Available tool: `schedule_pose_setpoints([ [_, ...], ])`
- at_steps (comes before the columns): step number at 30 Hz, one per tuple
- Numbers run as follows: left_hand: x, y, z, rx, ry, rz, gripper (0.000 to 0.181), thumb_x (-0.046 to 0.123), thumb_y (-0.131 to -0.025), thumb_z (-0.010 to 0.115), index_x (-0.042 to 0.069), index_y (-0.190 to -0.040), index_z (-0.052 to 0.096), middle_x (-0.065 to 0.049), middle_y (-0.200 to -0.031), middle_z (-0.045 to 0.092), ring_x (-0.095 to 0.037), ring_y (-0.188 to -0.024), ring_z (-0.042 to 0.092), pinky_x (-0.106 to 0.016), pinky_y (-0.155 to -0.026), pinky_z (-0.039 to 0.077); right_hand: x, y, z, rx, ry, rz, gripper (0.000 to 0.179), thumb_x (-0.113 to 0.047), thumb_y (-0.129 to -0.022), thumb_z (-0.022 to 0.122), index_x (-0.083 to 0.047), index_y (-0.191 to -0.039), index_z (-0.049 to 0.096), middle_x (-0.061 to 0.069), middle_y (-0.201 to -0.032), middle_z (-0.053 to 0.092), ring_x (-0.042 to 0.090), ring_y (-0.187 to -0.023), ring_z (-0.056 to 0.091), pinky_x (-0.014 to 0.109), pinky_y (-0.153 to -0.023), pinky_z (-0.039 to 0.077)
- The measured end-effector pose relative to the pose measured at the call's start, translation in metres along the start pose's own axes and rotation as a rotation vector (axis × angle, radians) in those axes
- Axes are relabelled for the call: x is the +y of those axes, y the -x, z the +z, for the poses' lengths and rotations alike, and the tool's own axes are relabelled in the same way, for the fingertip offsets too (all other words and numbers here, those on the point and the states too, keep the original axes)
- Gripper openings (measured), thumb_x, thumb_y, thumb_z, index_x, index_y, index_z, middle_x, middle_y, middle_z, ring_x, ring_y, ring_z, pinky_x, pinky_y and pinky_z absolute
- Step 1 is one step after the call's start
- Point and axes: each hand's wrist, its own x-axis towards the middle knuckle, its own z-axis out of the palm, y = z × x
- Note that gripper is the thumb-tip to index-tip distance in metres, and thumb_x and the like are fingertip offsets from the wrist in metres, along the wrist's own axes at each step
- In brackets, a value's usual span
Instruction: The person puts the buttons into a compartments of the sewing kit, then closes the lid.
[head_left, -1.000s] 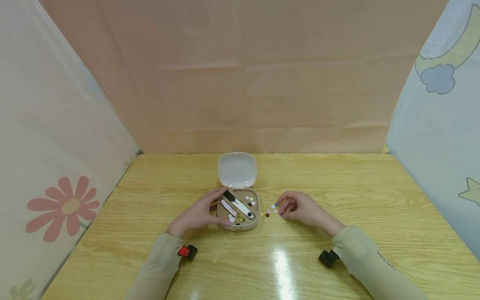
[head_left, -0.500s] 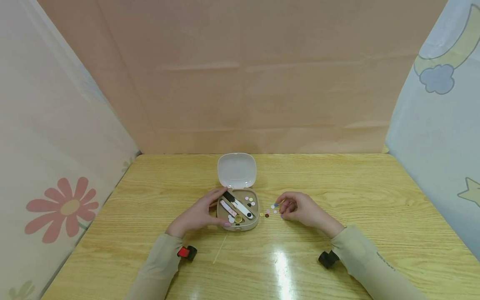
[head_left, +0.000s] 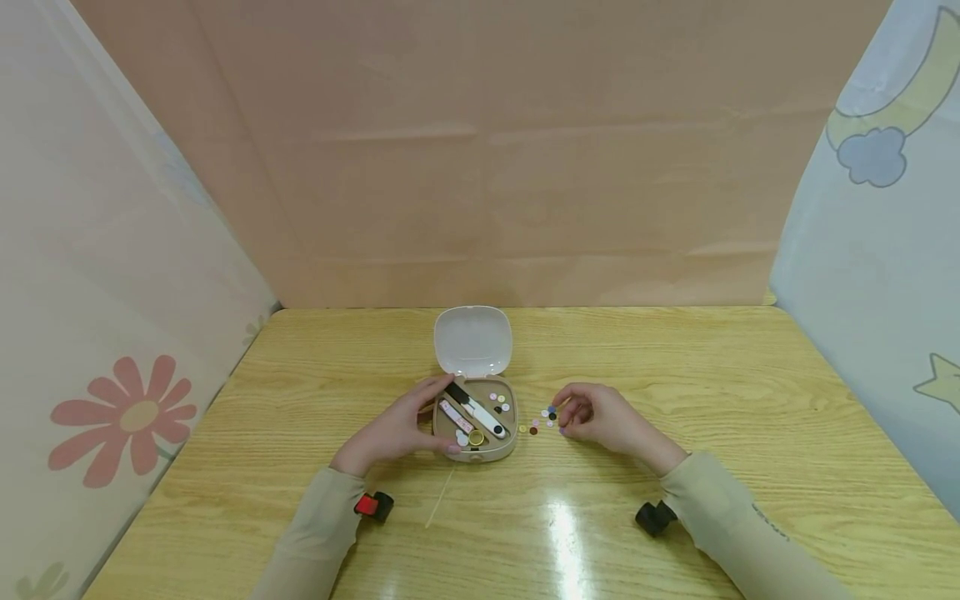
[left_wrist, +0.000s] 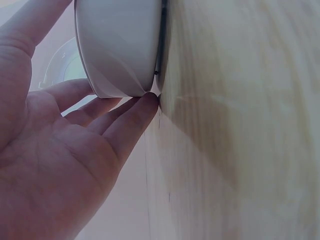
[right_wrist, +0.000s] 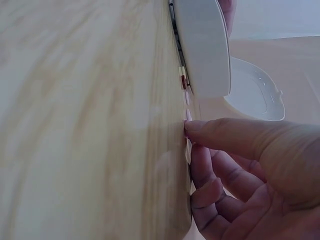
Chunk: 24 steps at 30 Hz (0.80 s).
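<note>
A small sewing box [head_left: 495,455] sits on the table with its white lid [head_left: 474,340] raised. My left hand [head_left: 393,429] grips its left side, thumb at the front and fingers along the side and back. Inside lie a white-handled tool with a black end [head_left: 483,417], a pink patterned strip [head_left: 456,416], a gold ring-shaped piece [head_left: 476,437] and several buttons [head_left: 506,407]. My right hand [head_left: 600,417] rests beside loose buttons on the table. Its thumb and index fingertips are apart, with a black button [head_left: 552,416] near the index fingertip. The other fingers are curled under.
Loose buttons, among them a yellow one [head_left: 522,429] and a dark red one [head_left: 534,431], lie between box and right hand. A thin pale stick [head_left: 439,498] lies in front of the box. Patterned sheets hang at both sides, and a plain backdrop [head_left: 480,167] stands behind.
A black button now shows by the right index fingertip, where none was visible before. The left hand and the box hold still.
</note>
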Motion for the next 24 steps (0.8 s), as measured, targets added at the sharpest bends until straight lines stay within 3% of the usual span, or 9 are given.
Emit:
schedule_pose_setpoints([
  [24, -0.0011, -0.0005, 0.0004, 0.008, -0.009, 0.010, 0.098, 0.013, -0.072, 0.085, 0.001, -0.150, 0.025, -0.018, -0.152, 0.024, -0.033, -0.137, 0.028, -0.048, -0.109, 0.030, 0.0012, -0.0001, -0.0021, -0.047, 0.000, 0.006, 0.022, 0.006, -0.085, 0.067, 0.002, -0.105, 0.061, 0.012, -0.085, 0.063, 0.021, -0.075, 0.057, 0.024, -0.064, 0.050],
])
